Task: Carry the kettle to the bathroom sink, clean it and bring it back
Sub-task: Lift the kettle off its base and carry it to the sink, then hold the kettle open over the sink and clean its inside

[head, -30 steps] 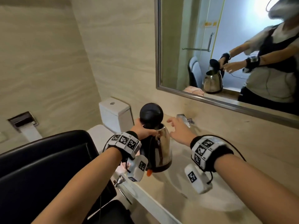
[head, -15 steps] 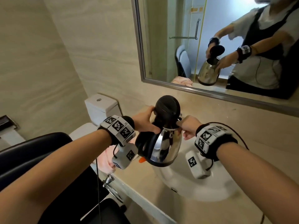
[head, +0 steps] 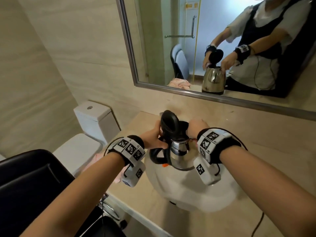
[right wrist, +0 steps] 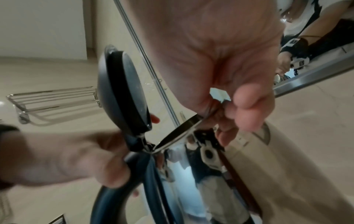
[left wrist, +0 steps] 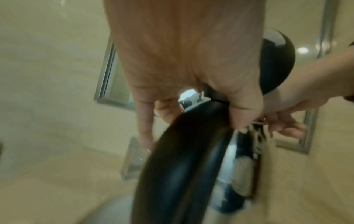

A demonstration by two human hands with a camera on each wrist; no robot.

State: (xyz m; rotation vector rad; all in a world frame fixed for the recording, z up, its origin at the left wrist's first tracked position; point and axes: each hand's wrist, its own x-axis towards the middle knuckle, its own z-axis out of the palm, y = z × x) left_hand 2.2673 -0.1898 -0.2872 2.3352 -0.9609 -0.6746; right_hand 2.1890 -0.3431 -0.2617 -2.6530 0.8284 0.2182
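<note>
Right now I am holding the kettle (head: 178, 152) just above the white sink (head: 184, 190), which is set into the beige desk (head: 266, 134), so the carrying leg looks finished and the cleaning is the step in hand. My left hand (head: 153, 139) is wrapping its fingers round the black handle (head: 158, 155) near the hinge, and the lid (head: 169, 124) is standing open, tipped upright on that side. My right hand (head: 196, 128) is gripping the steel rim at the mouth, thumb outside and fingers curling over the edge, as the right wrist view shows; something small and pale sits between thumb and finger there, and I cannot tell what it is. To do this well, I am thinking the left hand should be carrying all the weight, so the right can let go of the rim and be reaching inside or toward the tap, which I cannot make out behind the kettle. I am keeping the body low over the bowl so any water falls into it and not onto the desk, and minding the orange switch (head: 164, 165) and the base, since an electric kettle probably should not be getting wet underneath. The polished wall will likely turn slippery, so the handle grip is mattering most.
</note>
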